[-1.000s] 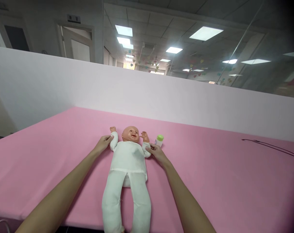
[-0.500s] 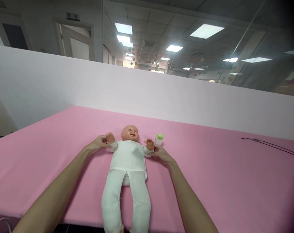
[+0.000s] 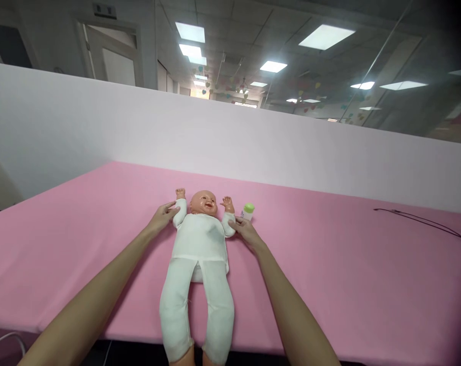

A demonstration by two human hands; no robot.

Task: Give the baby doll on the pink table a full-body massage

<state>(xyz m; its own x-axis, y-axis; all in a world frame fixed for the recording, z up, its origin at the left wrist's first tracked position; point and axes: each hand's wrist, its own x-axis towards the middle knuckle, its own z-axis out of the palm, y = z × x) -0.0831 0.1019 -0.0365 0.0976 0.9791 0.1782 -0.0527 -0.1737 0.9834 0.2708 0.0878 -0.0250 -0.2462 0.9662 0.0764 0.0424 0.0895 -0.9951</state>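
A baby doll [image 3: 201, 239] in a white cloth top and trousers lies on its back on a pink-covered table [image 3: 329, 284], head toward the far side. Both of its arms point up beside its head. My left hand [image 3: 163, 215] is closed on the doll's sleeved arm at the left, thumb and fingers on either side of it. On the other side, my right hand [image 3: 247, 232] pinches the sleeve of the doll's other arm. Just beyond my right hand stands a small white bottle [image 3: 247, 212] with a green cap, its lower part partly hidden by my fingers.
A thin black cord [image 3: 424, 220] lies on the table at the right. A white low wall [image 3: 230, 137] runs along the table's far edge, with glass above it. A white cable [image 3: 9, 336] shows at the lower left, by the near edge.
Both doll arms have swung upward, from stretched out sideways to raised beside the head. My hands have moved slightly with them, staying on the arms. The view has tilted slightly down.
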